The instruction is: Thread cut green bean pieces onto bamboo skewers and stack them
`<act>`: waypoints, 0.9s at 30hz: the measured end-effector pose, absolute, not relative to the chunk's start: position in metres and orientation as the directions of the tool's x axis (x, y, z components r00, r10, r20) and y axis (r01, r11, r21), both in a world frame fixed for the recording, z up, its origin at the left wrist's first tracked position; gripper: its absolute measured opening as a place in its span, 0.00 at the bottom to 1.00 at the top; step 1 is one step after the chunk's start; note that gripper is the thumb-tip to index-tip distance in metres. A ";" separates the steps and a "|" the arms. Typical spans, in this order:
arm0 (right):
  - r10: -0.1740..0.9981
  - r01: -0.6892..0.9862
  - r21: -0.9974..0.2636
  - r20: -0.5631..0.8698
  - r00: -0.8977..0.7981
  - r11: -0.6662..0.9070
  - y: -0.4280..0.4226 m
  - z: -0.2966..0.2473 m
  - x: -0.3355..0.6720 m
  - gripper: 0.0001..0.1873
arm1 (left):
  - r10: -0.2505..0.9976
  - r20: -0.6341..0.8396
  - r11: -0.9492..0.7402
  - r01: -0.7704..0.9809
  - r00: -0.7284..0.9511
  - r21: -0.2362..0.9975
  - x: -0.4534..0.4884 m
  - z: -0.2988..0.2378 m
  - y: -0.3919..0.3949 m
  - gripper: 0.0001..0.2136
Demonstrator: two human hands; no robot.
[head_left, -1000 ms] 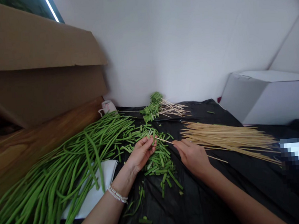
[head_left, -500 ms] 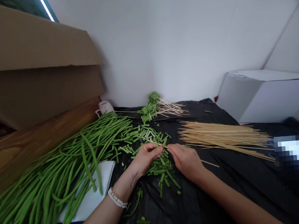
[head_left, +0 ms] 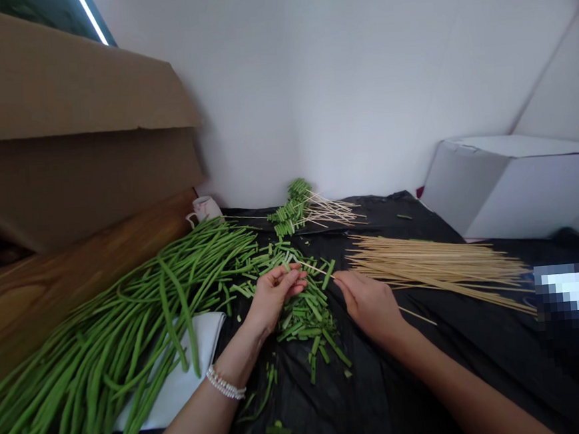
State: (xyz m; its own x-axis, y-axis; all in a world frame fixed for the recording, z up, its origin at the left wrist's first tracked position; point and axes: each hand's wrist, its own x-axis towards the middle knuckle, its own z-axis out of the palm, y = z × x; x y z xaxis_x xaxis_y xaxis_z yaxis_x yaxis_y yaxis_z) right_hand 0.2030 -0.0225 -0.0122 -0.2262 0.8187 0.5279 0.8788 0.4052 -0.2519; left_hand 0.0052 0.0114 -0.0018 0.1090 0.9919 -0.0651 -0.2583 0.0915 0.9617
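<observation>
Your left hand (head_left: pixel 275 293) pinches a bean piece (head_left: pixel 287 268) between thumb and fingers, at the far tip of 1 bamboo skewer (head_left: pixel 315 268); it is too small to tell whether the tip has entered it. Your right hand (head_left: pixel 374 304) grips that skewer, with 1 green segment (head_left: pixel 329 274) crossing it just beside your fingers. From the left, a cardboard box (head_left: pixel 74 93) stands behind long green beans (head_left: pixel 95 359), and a mug (head_left: pixel 206 208) sits by their far ends. Loaded skewers (head_left: pixel 289 213) lie beyond the cut-bean heap (head_left: pixel 302 323) under your hands. Right of those, loose skewers (head_left: pixel 433 259) lie near a white box (head_left: pixel 517 182).
</observation>
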 end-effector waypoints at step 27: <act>0.815 0.884 -0.171 0.492 -0.306 0.435 -0.026 -0.009 0.202 0.14 | 0.986 -0.059 0.098 -0.250 0.158 0.963 0.004 -0.003 0.012 0.18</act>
State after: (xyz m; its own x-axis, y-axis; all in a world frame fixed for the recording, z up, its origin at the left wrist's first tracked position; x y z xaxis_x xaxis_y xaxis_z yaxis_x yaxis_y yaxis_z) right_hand 0.2024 -0.0256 -0.0088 -0.3057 0.8149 0.4924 0.8841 0.4349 -0.1709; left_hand 0.0040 0.0117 -0.0034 0.1581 0.9857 -0.0589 -0.2497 0.0976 0.9634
